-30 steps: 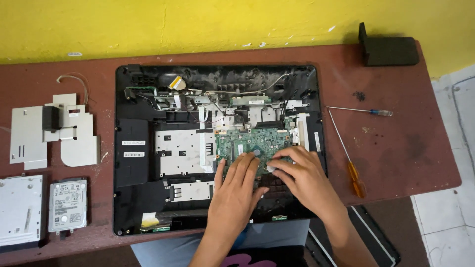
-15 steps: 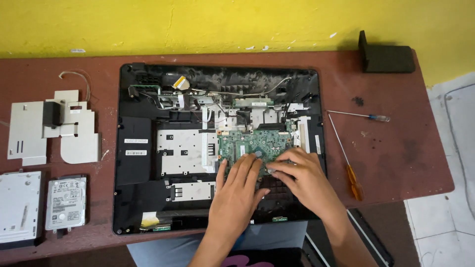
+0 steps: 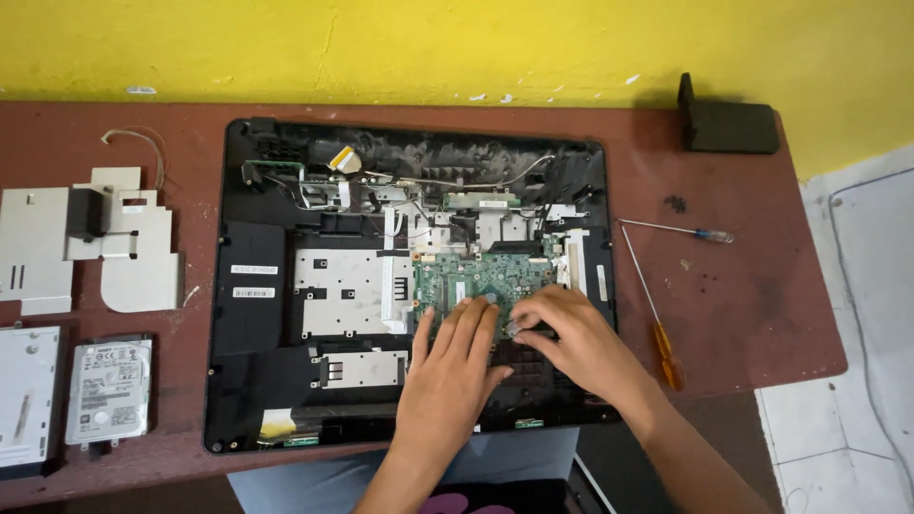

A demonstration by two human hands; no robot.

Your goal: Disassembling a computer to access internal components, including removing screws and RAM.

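Head view: left hand [image 3: 447, 381] flat, fingers spread on green rectangular circuit board [image 3: 476, 281]; right hand [image 3: 571, 338] pinches small silvery part [image 3: 512, 329]. Prying risks cracking board.

Two bare hands [image 3: 457, 381], bare forearms with no sleeves, no rings or watch

repair bench: opened laptop [image 3: 409, 286], screwdrivers [image 3: 657, 314]

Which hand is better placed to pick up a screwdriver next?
Right, likely. The right hand lies nearer both screwdrivers, which rest on the table to its right; the left hand lies flat on the green board, farther away.
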